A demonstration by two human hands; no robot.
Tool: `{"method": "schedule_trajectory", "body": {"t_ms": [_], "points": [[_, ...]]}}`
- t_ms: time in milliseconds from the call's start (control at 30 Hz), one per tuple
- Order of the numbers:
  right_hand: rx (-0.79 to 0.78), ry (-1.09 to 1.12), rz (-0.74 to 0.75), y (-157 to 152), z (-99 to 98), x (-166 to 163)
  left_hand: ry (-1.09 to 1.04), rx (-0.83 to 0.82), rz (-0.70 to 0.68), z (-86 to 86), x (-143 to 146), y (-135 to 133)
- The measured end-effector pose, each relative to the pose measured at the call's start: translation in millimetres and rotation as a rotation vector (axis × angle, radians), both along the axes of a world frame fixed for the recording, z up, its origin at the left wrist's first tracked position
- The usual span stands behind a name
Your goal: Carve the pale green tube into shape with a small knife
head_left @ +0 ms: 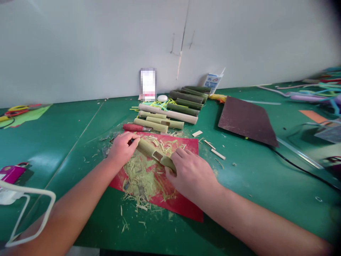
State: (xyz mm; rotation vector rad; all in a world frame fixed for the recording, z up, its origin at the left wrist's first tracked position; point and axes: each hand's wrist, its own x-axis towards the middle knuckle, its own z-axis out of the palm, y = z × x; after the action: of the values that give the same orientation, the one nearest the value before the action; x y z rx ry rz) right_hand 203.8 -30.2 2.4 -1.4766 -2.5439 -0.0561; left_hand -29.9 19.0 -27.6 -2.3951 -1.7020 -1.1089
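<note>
A pale green bamboo tube [147,148] with a rectangular opening cut in its side lies slanted between my hands, over a red sheet [186,206] strewn with shavings and dust. My left hand [123,147] is closed on the tube's far left end, thumb and fingers pinching it. Around the near right end wraps my right hand [190,167], thumb below the opening. Just beyond my left hand rests a knife with a red handle [133,127]. Behind it lie cut bamboo tubes [150,125], some with similar openings, and several darker uncut ones [186,96].
A dark brown sheet [246,121] lies at right, with a black cable [295,167] running from under it. Scissors [17,111] sit far left. A white wire frame [50,195] juts in at lower left. A blurred phone-like panel [148,83] leans against the wall.
</note>
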Motion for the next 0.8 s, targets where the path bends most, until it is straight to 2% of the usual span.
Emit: {"method": "schedule_trajectory", "body": {"t_ms": [200, 433, 633, 800], "points": [[-0.017, -0.015, -0.023, 3.1, -1.5, 0.8, 0.023, 0.074, -0.016, 1.5, 3.9, -2.9], [-0.096, 0.025, -0.015, 2.8, -2.7, -0.5, 0.038, 0.029, -0.051, 1.9, 14.4, -3.7], [-0.102, 0.028, 0.020, 4.0, -5.1, 0.0, 0.050, -0.063, -0.233, 4.3, 26.3, -15.9], [-0.107, 0.030, 0.029, 2.0, -4.6, -1.6, 0.029, -0.001, -0.101, 4.1, 17.1, -4.7]]}}
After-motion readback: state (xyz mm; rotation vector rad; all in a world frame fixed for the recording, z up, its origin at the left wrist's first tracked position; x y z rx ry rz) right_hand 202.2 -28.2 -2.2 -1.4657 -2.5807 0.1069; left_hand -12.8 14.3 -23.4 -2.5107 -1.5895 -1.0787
